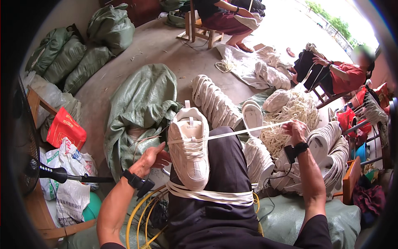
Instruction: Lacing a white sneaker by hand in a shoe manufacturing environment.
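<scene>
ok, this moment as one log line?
left hand: beside shoe, grip unclear | right hand: pinching taut lace | shoe: on thigh, partly laced | lace bundle: across both thighs

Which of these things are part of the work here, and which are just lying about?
Seems part of the work: pale shoe; white lace held by the right hand; lace bundle across the dark trousers; lace pile.

Seems just lying about: red bag; white plastic bags; fan at the left edge.
</scene>
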Available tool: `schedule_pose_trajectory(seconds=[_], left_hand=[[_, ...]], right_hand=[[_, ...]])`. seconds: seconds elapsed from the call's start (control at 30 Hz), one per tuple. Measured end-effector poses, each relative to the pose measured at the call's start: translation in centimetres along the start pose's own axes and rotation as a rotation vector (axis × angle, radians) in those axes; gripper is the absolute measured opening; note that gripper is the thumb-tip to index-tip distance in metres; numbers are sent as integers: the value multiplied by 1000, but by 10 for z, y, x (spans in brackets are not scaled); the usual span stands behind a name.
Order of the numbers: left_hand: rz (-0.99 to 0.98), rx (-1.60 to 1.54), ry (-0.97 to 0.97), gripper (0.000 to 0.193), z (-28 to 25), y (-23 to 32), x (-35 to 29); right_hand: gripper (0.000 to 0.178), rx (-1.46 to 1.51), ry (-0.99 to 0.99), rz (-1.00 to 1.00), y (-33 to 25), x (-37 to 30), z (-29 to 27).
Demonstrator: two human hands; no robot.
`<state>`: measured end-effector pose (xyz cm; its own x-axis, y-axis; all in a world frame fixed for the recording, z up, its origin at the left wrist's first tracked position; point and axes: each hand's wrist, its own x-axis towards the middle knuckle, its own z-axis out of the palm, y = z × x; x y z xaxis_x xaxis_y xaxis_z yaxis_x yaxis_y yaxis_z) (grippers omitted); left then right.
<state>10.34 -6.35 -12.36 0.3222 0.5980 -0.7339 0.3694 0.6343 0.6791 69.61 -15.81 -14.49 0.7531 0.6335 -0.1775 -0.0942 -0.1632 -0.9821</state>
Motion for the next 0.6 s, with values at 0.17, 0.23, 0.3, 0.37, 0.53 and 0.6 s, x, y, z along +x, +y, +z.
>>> schedule_pose_trajectory(seconds=[0.17, 0.23, 0.3, 0.37, 0.53, 0.6], left_hand=[[-70, -387, -106, 49, 19, 7, 19], [-19, -606, -26, 28, 1, -10, 39], [26, -683, -12, 20, -25, -25, 46], [121, -824, 7, 9, -23, -17, 37], [316, -975, 85, 14, -72, -27, 9], [387, -1071, 126, 15, -100, -35, -7]], right_hand=[[32, 408, -50, 141, -11, 30, -31], [31, 440, 15, 93, -11, 37, -27], [28, 526, 96, 23, -9, 46, -31], [24, 541, 152, 16, -4, 63, -55], [24, 586, 120, 89, 6, 104, -96], [24, 607, 109, 120, 2, 103, -98]])
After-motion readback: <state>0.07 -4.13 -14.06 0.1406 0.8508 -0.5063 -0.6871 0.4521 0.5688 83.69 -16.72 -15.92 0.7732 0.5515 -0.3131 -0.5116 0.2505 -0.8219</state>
